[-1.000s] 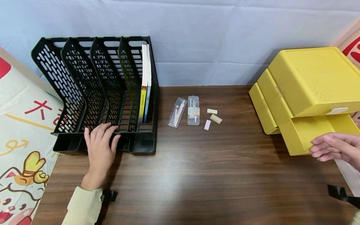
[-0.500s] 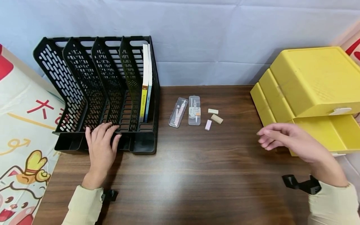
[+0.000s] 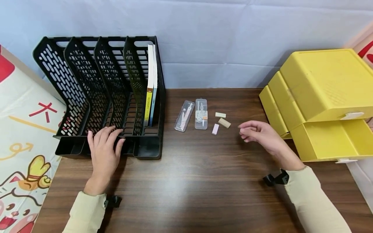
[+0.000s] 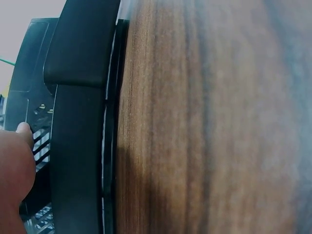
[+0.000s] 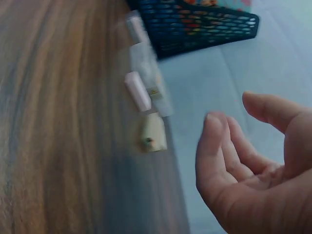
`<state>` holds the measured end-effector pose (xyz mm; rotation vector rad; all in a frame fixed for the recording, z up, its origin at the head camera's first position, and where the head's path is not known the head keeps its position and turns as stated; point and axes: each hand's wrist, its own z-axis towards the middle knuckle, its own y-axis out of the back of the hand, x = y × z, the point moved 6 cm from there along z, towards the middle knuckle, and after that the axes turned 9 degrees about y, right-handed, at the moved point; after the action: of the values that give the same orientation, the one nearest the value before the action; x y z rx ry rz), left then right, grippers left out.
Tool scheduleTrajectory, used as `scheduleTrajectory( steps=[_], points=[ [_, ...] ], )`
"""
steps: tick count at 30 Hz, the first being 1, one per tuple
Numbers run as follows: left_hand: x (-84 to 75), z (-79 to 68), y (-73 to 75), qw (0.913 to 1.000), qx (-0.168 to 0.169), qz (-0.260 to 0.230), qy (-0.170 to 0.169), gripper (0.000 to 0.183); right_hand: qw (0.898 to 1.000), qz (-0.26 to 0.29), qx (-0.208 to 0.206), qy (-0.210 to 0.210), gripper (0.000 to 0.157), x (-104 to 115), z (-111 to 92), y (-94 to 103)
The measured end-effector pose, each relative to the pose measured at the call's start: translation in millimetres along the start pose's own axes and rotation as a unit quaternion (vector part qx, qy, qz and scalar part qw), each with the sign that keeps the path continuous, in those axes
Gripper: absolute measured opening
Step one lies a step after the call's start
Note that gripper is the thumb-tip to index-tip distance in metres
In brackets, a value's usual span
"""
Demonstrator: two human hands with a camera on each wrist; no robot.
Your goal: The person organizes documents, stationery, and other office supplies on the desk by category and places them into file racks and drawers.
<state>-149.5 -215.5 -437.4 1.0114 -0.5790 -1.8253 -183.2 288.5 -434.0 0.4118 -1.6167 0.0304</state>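
My left hand [image 3: 104, 147] rests on the front of a black file rack [image 3: 145, 142], fingers laid over the edge of its low front trays. In the left wrist view the thumb [image 4: 24, 134] shows beside the rack's dark front wall. My right hand [image 3: 260, 134] hovers over the table, fingers loosely bent and holding nothing. Just left of it lie three small erasers: a beige one [image 3: 224, 123], a whitish one [image 3: 220, 115] and a pink one [image 3: 215, 129]. Farther left are two clear plastic cases, one with a compass [image 3: 184, 116], the other a flat case [image 3: 201, 114] with white pieces inside.
Two thin books [image 3: 150, 87] stand in the rack's rightmost slot. A yellow drawer unit [image 3: 326, 81] stands at the right with its middle drawer [image 3: 332, 139] pulled out. A pale cloth [image 3: 218, 42] hangs behind the wooden table [image 3: 189, 194].
My right hand has moved left from the pulled-out yellow drawer to near the erasers. The left hand has stayed on the rack.
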Motion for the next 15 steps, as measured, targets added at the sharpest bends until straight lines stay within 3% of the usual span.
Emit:
scheduleTrajectory(
  steps=[4,15],
  points=[
    [0.5,-0.4,0.3,1.0000,-0.001,0.002,0.002,0.033,0.999,-0.024,-0.024,0.004,0.040,-11.6,13.6,-0.5],
    [0.8,0.2,-0.8,1.0000,0.004,0.006,0.000,0.032,0.998,-0.033,-0.048,-0.012,0.052,-33.5,40.0,-6.9]
  ],
)
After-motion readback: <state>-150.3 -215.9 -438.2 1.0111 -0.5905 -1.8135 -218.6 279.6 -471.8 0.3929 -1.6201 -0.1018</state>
